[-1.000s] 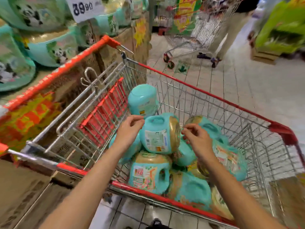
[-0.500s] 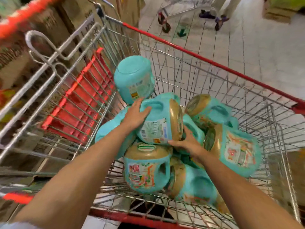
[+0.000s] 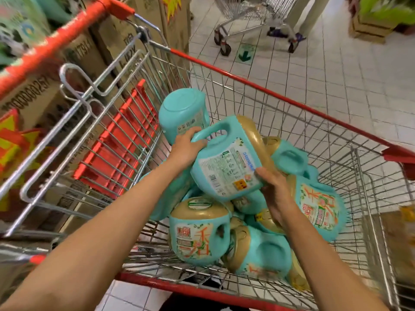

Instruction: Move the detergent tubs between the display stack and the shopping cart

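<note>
Head view: a shopping cart [image 3: 247,83] seen from above, with both forearms reaching into its basket.
Held tub, place: the held tub [image 3: 226,167] is between the two grips, lifted above the pile of other tubs in the basket and tilted, its gold lid up and to the right.
Left grip: the left grip [image 3: 186,147] has its fingers curled round the tub's handle end, at the upper left.
Right grip: the right grip [image 3: 276,194] clasps the tub's lower right side near the lid, thumb on the label edge, fingers tucked beneath.
Held tub, look: teal body, moulded handle, gold lid, and a white back label with small print facing the camera.
Other tubs: an upturned tub [image 3: 182,113] lies just behind the left grip, base showing. An upright tub [image 3: 197,234] stands at the near end with its front label showing. A side-lying tub [image 3: 318,203] lies just right of the right grip.
Cart: wire basket, red rim, and a red seat flap [image 3: 116,140] on the left.
Surroundings: cardboard boxes [image 3: 107,41] stand beside the cart on the left, and a second cart [image 3: 251,10] stands on the tiled floor [image 3: 336,75] beyond.
</note>
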A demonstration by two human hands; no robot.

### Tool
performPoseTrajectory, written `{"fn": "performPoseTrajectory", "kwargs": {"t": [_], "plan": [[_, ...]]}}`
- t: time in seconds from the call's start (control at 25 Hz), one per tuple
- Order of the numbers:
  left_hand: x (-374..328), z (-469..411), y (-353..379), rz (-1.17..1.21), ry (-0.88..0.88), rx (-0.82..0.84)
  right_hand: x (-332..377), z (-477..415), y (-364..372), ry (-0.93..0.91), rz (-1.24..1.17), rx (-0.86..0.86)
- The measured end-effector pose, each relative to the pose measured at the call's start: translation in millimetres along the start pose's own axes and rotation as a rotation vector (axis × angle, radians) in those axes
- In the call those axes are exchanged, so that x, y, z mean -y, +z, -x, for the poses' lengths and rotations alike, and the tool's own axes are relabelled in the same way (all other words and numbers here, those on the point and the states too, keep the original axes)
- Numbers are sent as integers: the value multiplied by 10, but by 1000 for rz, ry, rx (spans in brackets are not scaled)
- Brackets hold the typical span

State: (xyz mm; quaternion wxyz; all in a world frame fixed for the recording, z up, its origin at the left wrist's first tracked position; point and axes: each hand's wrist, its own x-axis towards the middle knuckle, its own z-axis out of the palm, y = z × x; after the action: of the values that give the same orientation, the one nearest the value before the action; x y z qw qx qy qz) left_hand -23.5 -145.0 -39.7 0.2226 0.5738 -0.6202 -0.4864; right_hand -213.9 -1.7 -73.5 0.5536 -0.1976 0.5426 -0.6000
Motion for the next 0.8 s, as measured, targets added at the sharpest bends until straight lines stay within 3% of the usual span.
{"fn": "performPoseTrajectory", "kwargs": {"t": [0.24, 0.36, 0.44, 0.52, 0.6, 0.68, 0.72, 0.8], "plan": [[-472, 700, 0, 784, -76, -44, 529, 394, 277, -208, -175, -29], [-536, 912, -28, 1015, -104, -49, 568, 612, 354, -217, -312, 96], [-587, 996, -38, 1056, -121, -22, 533, 704, 433, -175, -412, 90], [-671, 1067, -14, 1015, -135, -25, 539, 736, 499, -206, -455, 49], [-718, 1137, -1, 759, -48, -127, 610, 781, 559, -265, -437, -13], [-727, 1271, -45, 328, 217, -354, 677, 825, 590, -313, -409, -39], [-740, 1360, -60, 198, 385, -385, 707, 843, 620, -333, -375, -37], [-774, 1516, -5, 86, 544, -263, 731, 873, 677, -381, -298, -16]]}}
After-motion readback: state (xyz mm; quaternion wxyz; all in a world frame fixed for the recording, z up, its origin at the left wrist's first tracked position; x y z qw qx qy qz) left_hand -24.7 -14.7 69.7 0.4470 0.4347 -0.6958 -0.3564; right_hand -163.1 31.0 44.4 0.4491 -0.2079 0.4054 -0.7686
